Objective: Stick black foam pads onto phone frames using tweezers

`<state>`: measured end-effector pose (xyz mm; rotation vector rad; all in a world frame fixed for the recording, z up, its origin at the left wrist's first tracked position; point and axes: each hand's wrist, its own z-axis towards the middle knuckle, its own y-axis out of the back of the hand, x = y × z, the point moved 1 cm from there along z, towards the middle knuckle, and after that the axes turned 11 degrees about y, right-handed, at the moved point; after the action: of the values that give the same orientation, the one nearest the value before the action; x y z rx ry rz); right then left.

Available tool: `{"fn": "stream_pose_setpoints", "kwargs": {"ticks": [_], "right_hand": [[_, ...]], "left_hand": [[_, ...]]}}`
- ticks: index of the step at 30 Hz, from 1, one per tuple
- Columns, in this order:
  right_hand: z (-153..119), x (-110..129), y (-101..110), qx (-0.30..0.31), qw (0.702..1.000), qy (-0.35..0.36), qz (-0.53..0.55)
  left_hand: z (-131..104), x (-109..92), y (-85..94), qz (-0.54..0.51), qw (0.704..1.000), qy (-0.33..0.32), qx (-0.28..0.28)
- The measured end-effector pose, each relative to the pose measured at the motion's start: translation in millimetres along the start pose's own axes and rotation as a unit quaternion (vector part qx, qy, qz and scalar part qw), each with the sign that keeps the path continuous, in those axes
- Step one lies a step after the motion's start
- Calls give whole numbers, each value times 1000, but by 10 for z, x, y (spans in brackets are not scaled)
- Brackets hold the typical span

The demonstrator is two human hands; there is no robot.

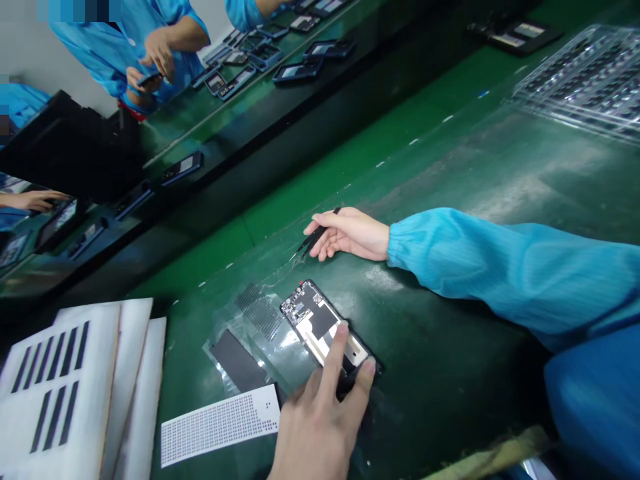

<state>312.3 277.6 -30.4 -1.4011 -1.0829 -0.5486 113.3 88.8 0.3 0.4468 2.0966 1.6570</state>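
An opened smartphone (316, 320) lies on the green work table with its back off, showing a circuit board and silvery inner parts. My left hand (323, 420) holds it at its near end, index finger pressed on the inside and thumb on the right edge; the other fingers are partly hidden. Beyond the phone, my right hand (347, 233) is closed around black tweezers (314, 239), whose tips point down and left, apart from the phone. Left of the phone lie a dotted sheet of small dark pieces (260, 311) and a dark rectangular sheet (239, 360) on clear film.
A white sheet of small dark marks (220, 427) lies left of my left hand. White foam boards (135, 387) with black strips stand at the left. A clear plastic tray (585, 80) sits far right. Across a gap, a co-worker's hands (159, 57) hold a device beside several phones (300, 70).
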Motion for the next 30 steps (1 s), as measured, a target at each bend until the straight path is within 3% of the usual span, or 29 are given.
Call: {"fn": "stream_pose_setpoints", "kwargs": {"ticks": [10,13,16,19,27,30], "right_hand": [[16,-11,1,7,1000,-1,5],[21,-9,7,9,1000,-2,10],[23,-8,11,16,1000,-1,11],[18,-1,8,-1,1000,-4,12],[14,14,-14,-22,1000,-7,4],[6,18,-14,-22,1000,-8,1]], "left_hand": [[154,42,138,45,993,-102,36],[261,100,176,15,988,-123,91],[403,123,234,19,981,-111,156],[479,113,268,45,978,-89,184],[345,69,205,60,981,-76,169],[358,54,243,57,977,-76,192]]}}
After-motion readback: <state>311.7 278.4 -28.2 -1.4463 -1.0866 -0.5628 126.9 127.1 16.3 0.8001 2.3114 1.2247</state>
